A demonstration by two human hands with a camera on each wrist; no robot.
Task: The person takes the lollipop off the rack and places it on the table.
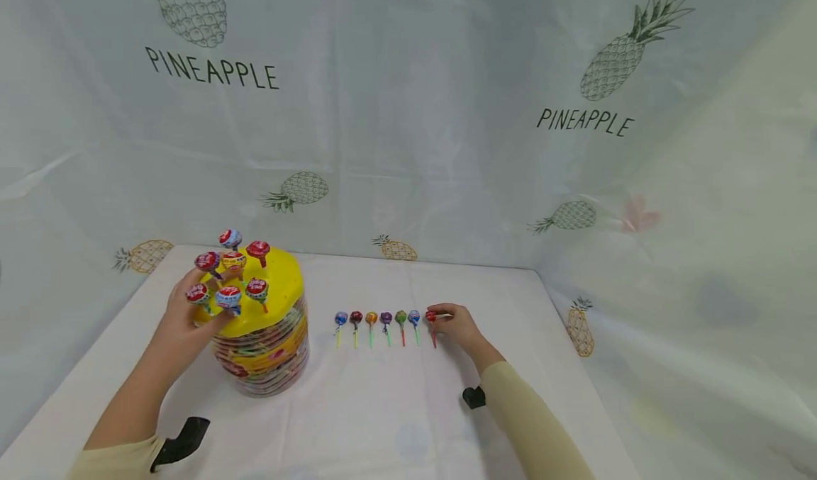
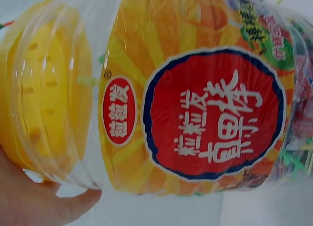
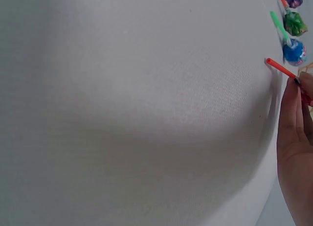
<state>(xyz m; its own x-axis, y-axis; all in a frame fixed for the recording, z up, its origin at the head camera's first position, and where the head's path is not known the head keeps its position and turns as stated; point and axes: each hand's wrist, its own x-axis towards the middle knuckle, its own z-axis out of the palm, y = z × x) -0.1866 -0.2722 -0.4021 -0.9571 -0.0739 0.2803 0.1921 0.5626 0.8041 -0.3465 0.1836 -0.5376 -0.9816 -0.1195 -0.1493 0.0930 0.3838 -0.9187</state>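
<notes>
A clear ribbed plastic jar [image 1: 271, 359] of candy stands upright at the left of the table, its yellow lid [image 1: 286, 274] stuck with several wrapped lollipops [image 1: 258, 290]. My left hand [image 1: 185, 324] grips the jar at its lid, thumb in front and fingers partly hidden among the lollipops. The left wrist view shows the jar's red round label [image 2: 215, 113] close up. At the right end of a row of lollipops [image 1: 386, 318], my right hand [image 1: 459, 325] pinches a red lollipop [image 1: 430, 316] near its head. Its red stick [image 3: 279, 67] points out from the fingertips.
A white cloth [image 1: 357, 416] covers the table. Behind and to the right hangs a pale curtain [image 1: 396, 111] printed with pineapples. The row lies between the jar and my right hand, sticks toward me. Black straps [image 1: 181, 443] show at both wrists.
</notes>
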